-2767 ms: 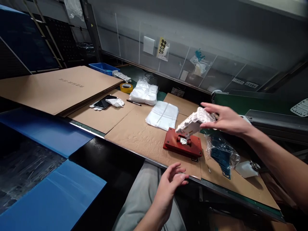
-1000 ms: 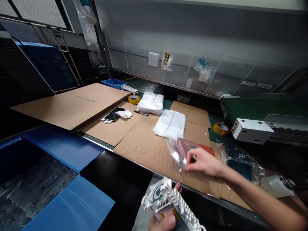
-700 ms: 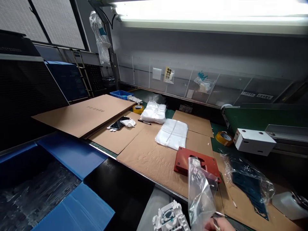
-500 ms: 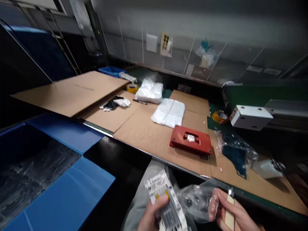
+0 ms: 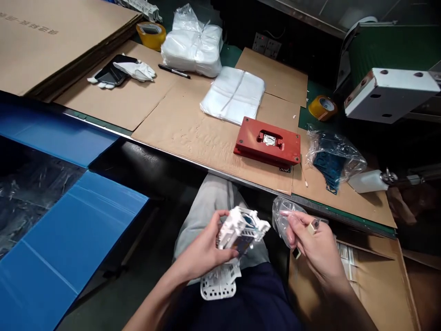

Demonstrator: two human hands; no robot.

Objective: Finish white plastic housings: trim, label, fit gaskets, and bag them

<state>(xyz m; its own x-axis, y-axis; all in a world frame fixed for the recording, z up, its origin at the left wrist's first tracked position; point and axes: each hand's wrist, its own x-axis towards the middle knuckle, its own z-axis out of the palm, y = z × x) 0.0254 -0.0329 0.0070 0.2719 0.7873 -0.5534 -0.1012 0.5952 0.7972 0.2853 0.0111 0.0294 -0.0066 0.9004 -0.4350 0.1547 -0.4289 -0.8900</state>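
Observation:
My left hand (image 5: 206, 243) is closed around a white plastic housing (image 5: 237, 230) with a slotted frame and a rounded, perforated end hanging toward my lap. Its top is tilted up over my knees. Beside it, to the right, my right hand (image 5: 310, 239) pinches a crumpled clear plastic bag (image 5: 282, 216). The same hand also has a cream-handled small tool (image 5: 313, 226) lying across the fingers; its working end is not clear. On the bench in front lies a red block-shaped fixture (image 5: 268, 142) with a metal piece in its central cutout.
White plastic bags lie in a flat stack (image 5: 234, 94) and a wrapped bundle (image 5: 193, 48). Tape rolls (image 5: 323, 108), a phone under white gloves (image 5: 134, 70), a pen (image 5: 174, 71) and a bag of blue parts (image 5: 329, 165) rest nearby. An open carton (image 5: 379, 285) stands at lower right.
My view has tilted down toward my lap. The white housing has been turned in my left hand, its underside hidden now. My right hand still holds the bag and tool.

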